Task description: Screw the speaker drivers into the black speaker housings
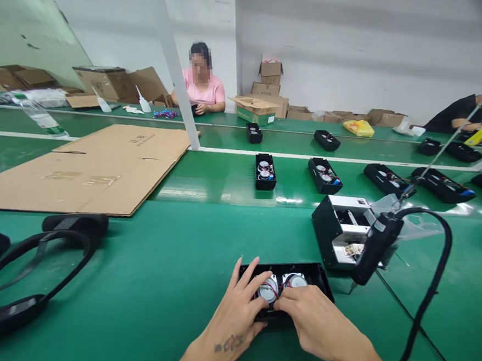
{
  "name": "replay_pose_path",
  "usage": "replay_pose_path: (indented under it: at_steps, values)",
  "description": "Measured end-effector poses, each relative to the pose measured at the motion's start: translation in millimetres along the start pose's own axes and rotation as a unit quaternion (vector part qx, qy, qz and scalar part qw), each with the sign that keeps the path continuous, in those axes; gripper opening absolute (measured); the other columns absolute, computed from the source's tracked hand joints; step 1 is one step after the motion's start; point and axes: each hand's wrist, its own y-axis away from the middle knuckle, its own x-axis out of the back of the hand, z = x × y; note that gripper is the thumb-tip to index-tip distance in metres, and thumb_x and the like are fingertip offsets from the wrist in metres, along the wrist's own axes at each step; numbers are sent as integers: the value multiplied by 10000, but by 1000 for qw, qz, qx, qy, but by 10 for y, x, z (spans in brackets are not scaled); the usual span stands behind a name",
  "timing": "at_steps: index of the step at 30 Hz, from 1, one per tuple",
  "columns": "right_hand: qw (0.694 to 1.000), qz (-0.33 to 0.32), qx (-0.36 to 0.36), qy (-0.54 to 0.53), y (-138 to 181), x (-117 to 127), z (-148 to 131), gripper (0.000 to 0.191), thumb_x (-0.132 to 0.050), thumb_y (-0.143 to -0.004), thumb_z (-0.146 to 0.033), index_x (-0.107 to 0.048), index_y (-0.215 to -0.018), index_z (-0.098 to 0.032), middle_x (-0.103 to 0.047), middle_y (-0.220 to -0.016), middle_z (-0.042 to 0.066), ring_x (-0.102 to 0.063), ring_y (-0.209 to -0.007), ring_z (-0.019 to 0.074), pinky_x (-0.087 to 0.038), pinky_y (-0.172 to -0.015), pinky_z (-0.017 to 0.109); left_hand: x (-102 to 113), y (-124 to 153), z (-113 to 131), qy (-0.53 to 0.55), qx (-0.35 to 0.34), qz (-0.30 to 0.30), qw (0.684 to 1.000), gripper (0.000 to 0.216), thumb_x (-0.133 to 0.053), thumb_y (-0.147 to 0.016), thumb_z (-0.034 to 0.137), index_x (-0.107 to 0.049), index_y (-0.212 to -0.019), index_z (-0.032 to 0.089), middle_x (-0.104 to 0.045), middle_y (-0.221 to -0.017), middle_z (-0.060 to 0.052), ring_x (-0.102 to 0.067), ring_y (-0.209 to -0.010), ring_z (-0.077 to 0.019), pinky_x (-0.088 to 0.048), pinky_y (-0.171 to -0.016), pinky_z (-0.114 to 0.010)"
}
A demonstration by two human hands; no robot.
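Observation:
A black speaker box (323,286) lies with its open side up on the green bench in front of me. Inside are two round silver-backed speaker drivers (268,292) with red and black wires. My left hand (239,307) spans the box's left end, fingers reaching over to the far wall and thumb at the near edge, gripping it. Curled fingers of my right hand (312,316) pinch down inside the box near the wires, between and below the drivers. What those fingertips hold is hidden.
A black electric screwdriver (378,248) hangs right of the box, before a black-and-white screw feeder (339,231). More speaker boxes (265,171) line the belt beyond. Flat cardboard (87,164) and a black headband-like device (64,242) lie left. A person in pink (204,89) sits opposite.

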Motion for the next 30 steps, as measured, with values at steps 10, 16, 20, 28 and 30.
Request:
replay_pose_path:
  at_steps: [10, 16, 20, 28, 30]
  values:
    - [989, 142, 11, 29, 97, -515, -105, 419, -570, -855, 2, -715, -1189, -207, -802, -1091, 74, -732, -991, 269, -515, -1049, 447, 163, -56, -7, 11, -44, 1, 999, 361, -883, -815, 116, -727, -1129, 199, -660, -1556, -176, -375, -1644, -473, -158, -1331, -846]
    - [984, 174, -20, 15, 68, -657, -111, 440, -564, -865, 39, -716, -1192, -213, -815, -1037, 59, -733, -955, 248, -507, -1003, 421, 38, -11, -60, 6, -54, 18, 998, 410, -934, -755, 148, -710, -1096, 199, -668, -1532, -176, -367, -1645, -479, -98, -1348, -823]
    - [991, 123, -45, -1, 26, -594, -145, 427, -582, -844, 45, -723, -1154, -213, -804, -1031, 60, -737, -1008, 259, -481, -1115, 463, 24, -32, -49, 8, -37, 19, 999, 352, -908, -783, 148, -744, -1086, 220, -690, -1517, -125, -369, -1651, -446, -83, -1371, -765]
    - [995, -4, -100, 11, -345, 49, -92, 351, -697, -896, -88, -730, -1241, -148, -796, -1067, 161, -728, -1019, 340, -507, -943, 458, 541, -675, -240, 146, 63, -123, 980, 229, -1008, -690, 353, -827, -789, 255, -767, -1405, -18, -604, -1447, -430, -406, -1227, -587]
    - [994, -9, -106, -18, -482, 249, 10, 324, -763, -862, -156, -751, -1184, -184, -799, -1010, 108, -728, -909, 291, -484, -764, 352, 674, -874, -336, 212, 99, -158, 959, 271, -980, -703, 430, -796, -701, 231, -754, -1416, 2, -737, -1218, -320, -525, -1046, -414]
